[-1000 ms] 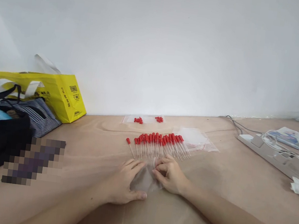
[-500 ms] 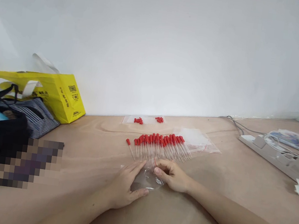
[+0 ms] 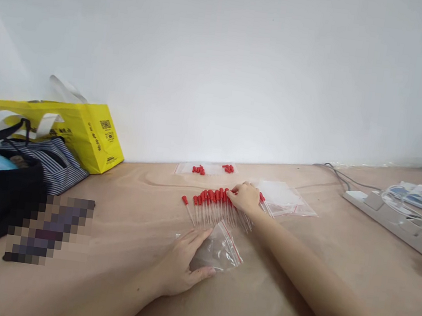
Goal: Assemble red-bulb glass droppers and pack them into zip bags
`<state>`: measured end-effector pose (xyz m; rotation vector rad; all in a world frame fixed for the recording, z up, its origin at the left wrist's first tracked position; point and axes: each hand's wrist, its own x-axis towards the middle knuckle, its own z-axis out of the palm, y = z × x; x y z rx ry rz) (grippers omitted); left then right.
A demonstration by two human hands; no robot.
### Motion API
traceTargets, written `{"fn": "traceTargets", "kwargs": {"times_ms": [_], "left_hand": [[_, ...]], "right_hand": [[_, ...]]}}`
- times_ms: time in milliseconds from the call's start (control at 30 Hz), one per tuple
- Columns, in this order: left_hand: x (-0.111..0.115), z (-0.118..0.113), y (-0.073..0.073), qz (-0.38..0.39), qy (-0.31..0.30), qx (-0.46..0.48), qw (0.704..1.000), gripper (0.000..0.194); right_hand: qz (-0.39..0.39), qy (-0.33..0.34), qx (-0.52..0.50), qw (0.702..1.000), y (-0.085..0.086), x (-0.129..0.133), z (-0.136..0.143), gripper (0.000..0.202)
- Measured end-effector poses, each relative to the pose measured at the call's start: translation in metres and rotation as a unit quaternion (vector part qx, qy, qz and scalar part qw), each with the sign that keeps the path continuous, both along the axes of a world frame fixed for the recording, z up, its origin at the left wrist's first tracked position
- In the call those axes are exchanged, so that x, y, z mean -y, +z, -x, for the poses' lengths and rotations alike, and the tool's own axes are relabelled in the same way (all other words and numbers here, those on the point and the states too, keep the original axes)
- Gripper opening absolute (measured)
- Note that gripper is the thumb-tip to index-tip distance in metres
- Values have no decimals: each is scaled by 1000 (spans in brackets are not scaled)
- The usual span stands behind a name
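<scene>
A clear zip-lock bag (image 3: pixel 218 249) with a red line along its mouth lies flat on the table. My left hand (image 3: pixel 185 266) holds it down, fingers at the far side and thumb along the near side. Beyond it, several thin clear droppers (image 3: pixel 206 209) with red bulbs lie side by side in a row, bulbs away from me. My right hand (image 3: pixel 245 198) is over the right part of this row, its bent fingers closed around some red bulbs. The hand hides part of the row, so how many droppers it grips cannot be seen.
Behind the row, a clear bag (image 3: pixel 215 171) holds more red-bulbed pieces. Flat clear bags (image 3: pixel 287 199) lie to its right. A power strip (image 3: pixel 389 223) with cables is at the right. A yellow bag (image 3: pixel 97 138), a striped pouch (image 3: pixel 64 164) and a black bag (image 3: pixel 2 208) crowd the left.
My right hand has let go of the zip-lock bag's mouth and moved up to the droppers. My left hand stays on the bag. A person's hand at the far right is out of view.
</scene>
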<state>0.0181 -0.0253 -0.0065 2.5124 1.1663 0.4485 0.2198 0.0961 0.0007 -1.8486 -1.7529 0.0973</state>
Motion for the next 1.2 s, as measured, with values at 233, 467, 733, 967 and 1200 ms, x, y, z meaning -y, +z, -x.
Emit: {"fn": "traceTargets", "kwargs": {"times_ms": [233, 467, 733, 967, 1200], "left_hand": [[-2, 0, -2, -5, -4, 12, 1000, 62], [-3, 1, -3, -3, 2, -3, 1000, 63], [-2, 0, -2, 1, 3, 8, 1000, 64], [-2, -3, -4, -3, -1, 29, 1000, 57], [-2, -4, -2, -6, -3, 33, 999, 55]], "right_hand": [[-27, 21, -168, 985, 6, 6, -14, 20], [-55, 118, -485, 865, 0, 53, -41, 32], [8, 120, -648, 752, -22, 85, -27, 46], [78, 226, -577, 781, -27, 101, -23, 38], [81, 337, -320, 882, -27, 107, -34, 20]]}}
